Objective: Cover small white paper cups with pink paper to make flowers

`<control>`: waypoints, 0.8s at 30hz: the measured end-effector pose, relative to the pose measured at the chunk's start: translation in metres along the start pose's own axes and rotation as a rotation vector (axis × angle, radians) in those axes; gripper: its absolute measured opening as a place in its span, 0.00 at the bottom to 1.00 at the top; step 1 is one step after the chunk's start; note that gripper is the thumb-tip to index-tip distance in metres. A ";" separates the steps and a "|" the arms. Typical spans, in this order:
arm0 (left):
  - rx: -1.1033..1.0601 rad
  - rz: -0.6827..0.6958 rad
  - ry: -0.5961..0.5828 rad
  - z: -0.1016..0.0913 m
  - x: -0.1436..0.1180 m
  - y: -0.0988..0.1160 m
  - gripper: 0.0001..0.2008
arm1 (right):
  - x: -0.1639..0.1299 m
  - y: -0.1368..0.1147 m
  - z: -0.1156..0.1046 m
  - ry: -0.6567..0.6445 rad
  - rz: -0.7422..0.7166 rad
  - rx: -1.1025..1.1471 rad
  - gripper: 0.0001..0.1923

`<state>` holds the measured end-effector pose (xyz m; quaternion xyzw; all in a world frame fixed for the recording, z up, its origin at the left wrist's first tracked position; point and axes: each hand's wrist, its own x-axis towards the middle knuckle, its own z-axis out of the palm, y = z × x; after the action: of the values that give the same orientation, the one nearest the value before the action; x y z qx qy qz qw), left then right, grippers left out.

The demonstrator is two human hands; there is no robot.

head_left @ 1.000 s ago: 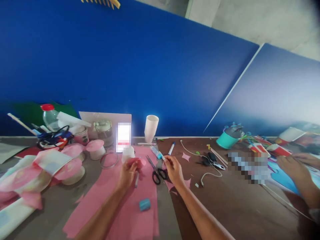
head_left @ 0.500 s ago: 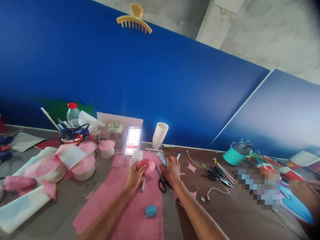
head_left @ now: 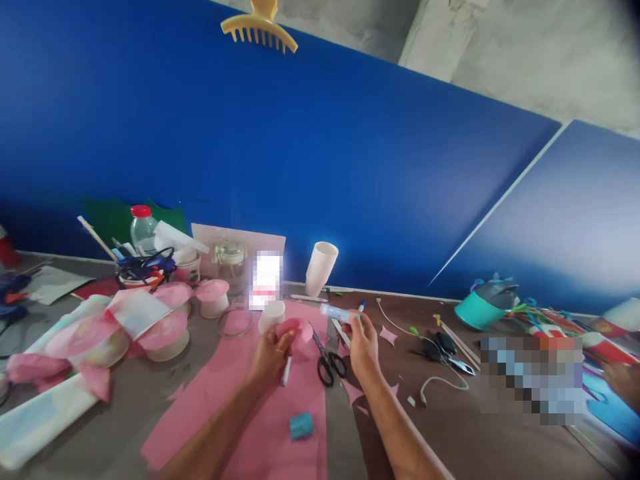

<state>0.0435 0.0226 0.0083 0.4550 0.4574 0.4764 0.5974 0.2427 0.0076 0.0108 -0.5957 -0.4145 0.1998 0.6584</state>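
My left hand [head_left: 269, 353] grips a small cup covered in pink paper [head_left: 295, 329] just above the pink paper sheet [head_left: 260, 407]. My right hand [head_left: 363, 341] holds a glue stick [head_left: 336, 312] with a pale blue body, lying sideways and pointing left toward the cup. Black-handled scissors [head_left: 327, 360] lie on the table between my two hands. A white pen [head_left: 285, 371] lies under my left hand. A small blue cap [head_left: 301, 425] rests on the pink sheet near my forearms.
Several pink-topped paper cups [head_left: 165, 337] and pink scraps crowd the left side. An upturned white cup [head_left: 320, 268], a jar [head_left: 231, 262] and a water bottle [head_left: 142, 229] stand by the blue wall. Cables, keys [head_left: 440, 345] and a teal cup [head_left: 480, 308] lie right. Another person's hand [head_left: 620, 380] is at far right.
My right hand dipped to the table by the scissors, then rose again with the glue stick turned sideways. My left hand kept the pink cup. The view tilted upward.
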 end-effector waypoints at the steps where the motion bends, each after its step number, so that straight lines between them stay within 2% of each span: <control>1: 0.013 0.014 0.008 0.000 -0.001 0.001 0.23 | 0.000 -0.003 0.000 -0.018 0.067 0.177 0.20; 4: 0.110 0.065 0.011 -0.002 -0.002 0.004 0.23 | -0.001 -0.012 0.001 -0.125 0.332 0.680 0.20; 7: 0.231 0.096 0.009 -0.006 -0.001 0.005 0.27 | -0.002 -0.017 0.003 -0.245 0.516 0.850 0.20; 11: 0.330 0.182 0.086 -0.010 0.001 0.004 0.26 | -0.001 -0.016 0.006 -0.282 0.542 0.875 0.22; 14: 0.377 0.229 0.123 -0.010 -0.001 0.006 0.25 | -0.001 -0.016 0.006 -0.253 0.561 0.902 0.22; 19: 0.291 0.085 -0.057 -0.002 -0.010 0.019 0.29 | 0.000 -0.017 0.005 -0.225 0.626 0.949 0.23; 24: 0.264 0.068 -0.108 0.001 -0.013 0.022 0.28 | -0.003 -0.020 0.007 -0.247 0.601 0.924 0.24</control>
<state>0.0396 0.0126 0.0319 0.5698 0.4675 0.4071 0.5395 0.2311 0.0055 0.0287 -0.3094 -0.1698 0.6075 0.7116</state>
